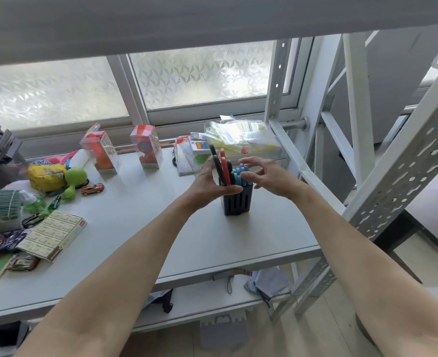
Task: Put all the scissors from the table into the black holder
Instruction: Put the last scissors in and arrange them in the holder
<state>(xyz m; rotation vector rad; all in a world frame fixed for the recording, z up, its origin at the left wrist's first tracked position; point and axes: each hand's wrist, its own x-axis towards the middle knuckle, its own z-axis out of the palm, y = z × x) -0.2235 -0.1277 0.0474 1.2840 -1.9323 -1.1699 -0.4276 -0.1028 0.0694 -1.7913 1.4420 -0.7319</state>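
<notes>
One grey table (pixel 140 222) below frosted windows (pixel 202 76)

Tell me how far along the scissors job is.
Nearly finished, it seems. Done: scissors with black, red and blue handles stand in the black holder. In hand: the left hand grips the holder's top while the right hand hovers open over the blue handles. Left: I see no loose scissors on the table, though the toy clutter at its left could hide a pair.

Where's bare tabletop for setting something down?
Free: table between toy car and black holder; front strip from cream box to the right edge. Crowded: left end with toys, packets behind the holder.
</notes>
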